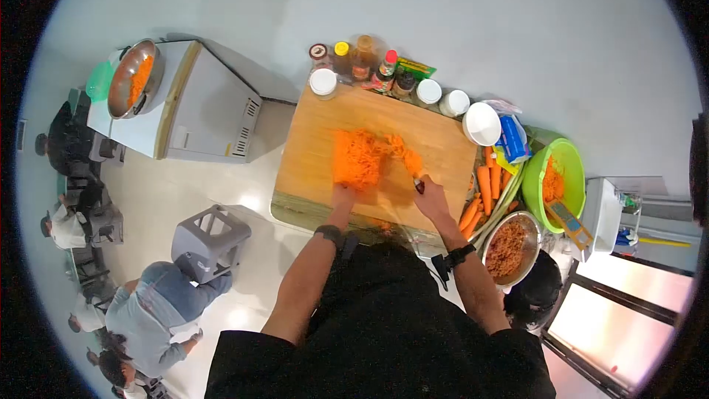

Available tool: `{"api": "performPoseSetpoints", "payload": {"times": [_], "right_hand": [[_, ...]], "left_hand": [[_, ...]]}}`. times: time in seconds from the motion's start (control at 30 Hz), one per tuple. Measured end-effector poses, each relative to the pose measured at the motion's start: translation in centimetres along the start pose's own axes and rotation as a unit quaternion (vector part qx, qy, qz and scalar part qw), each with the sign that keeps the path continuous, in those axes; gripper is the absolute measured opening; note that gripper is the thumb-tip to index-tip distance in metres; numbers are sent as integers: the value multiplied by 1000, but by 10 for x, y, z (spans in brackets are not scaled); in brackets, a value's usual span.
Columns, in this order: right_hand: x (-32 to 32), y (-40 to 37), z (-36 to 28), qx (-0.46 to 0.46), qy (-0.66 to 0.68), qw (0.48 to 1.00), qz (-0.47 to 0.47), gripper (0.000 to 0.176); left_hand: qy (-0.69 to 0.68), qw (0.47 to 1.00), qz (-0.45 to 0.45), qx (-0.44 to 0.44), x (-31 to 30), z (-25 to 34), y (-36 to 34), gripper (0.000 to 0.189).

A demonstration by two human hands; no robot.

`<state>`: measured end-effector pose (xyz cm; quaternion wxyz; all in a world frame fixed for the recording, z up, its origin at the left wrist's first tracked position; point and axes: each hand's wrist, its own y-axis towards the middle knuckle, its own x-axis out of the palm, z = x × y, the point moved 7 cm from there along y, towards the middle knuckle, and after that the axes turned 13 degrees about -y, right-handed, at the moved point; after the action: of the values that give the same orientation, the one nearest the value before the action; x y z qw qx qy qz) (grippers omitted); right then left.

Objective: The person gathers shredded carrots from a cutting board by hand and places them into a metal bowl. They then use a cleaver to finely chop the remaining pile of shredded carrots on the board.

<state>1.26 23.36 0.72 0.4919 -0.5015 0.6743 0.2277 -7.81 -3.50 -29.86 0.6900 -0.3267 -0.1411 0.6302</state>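
On the pale wooden board [310,148], your left grip [343,196] rests against the stringy orange heap of shredded carrot [358,159] (how far it curls is unclear). Your right grip [432,199] closes around a dark-handled knife [419,185], with smooth whole carrots [484,185] just beyond.

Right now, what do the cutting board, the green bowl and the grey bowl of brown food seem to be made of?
Cutting board: probably wood or bamboo, matte; pale tan with faint lengthwise grain.
Green bowl: likely plastic, smooth; bright uniform colour.
Grey bowl: seems stainless steel, polished; its rim gives bright reflections.
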Motion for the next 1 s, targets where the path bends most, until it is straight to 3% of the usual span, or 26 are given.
{"api": "performPoseSetpoints", "payload": {"times": [0.03, 0.1, 0.13, 0.2, 0.33, 0.4, 0.43, 0.47, 0.5, 0.53, 0.6, 0.67, 0.73, 0.8, 0.87, 0.93, 1.0], "right_hand": [[-1, -2, 4, 3, -2, 1000, 0, 22], [4, -2, 6, -11, 153, 986, -62, 21], [1, -2, 5, -12, 153, 986, -61, 21], [26, -12, 12, 153, 342, 894, -244, 21], [23, -23, -1, 188, 431, 837, -281, 24], [34, -22, 21, 171, 358, 890, -226, 26], [26, -22, 22, 138, 284, 922, -226, 27], [30, -26, 25, 134, 286, 921, -229, 27], [31, -27, 27, 101, 297, 931, -184, 26], [32, -29, 29, 70, 308, 939, -138, 26], [47, -34, 42, 44, 266, 958, -98, 26], [40, -37, 34, 26, 223, 973, -55, 28], [1, -38, -2, -10, 87, 996, -12, 30], [2, -27, -19, 11, 115, 993, -7, 29], [10, -22, -21, 37, 139, 990, -1, 29], [18, -16, -24, 56, 63, 996, 40, 35], [9, -18, -29, 83, 64, 993, 56, 37]], "left_hand": [[0, 1000, -3, -2, 4, 25, -23, 29], [-52, 996, 22, 65, 6, 87, -65, 30], [-66, 995, 24, 69, 10, 91, -66, 29], [-98, 993, -1, 65, 17, 91, -62, 27], [-283, 953, -108, 26, 22, 33, -18, 22], [-337, 930, -145, 14, 9, 5, -2, 20], [-201, 971, -109, 69, -9, 35, -26, 20], [-40, 991, -57, 115, -28, 70, -54, 19], [106, 984, 4, 144, -47, 110, -85, 19], [109, 983, 9, 145, -56, 115, -86, 19], [-139, 983, -48, 110, -72, 114, -82, 17], [-108, 983, -30, 142, -90, 143, -94, 16], [-75, 982, -21, 173, -105, 179, -112, 15], [-32, 971, 13, 238, -118, 211, -125, 12], [-14, 975, 11, 223, -121, 208, -116, 12], [3, 977, 7, 213, -119, 212, -116, 12], [100, 969, -42, 222, -105, 217, -123, 13]]}}
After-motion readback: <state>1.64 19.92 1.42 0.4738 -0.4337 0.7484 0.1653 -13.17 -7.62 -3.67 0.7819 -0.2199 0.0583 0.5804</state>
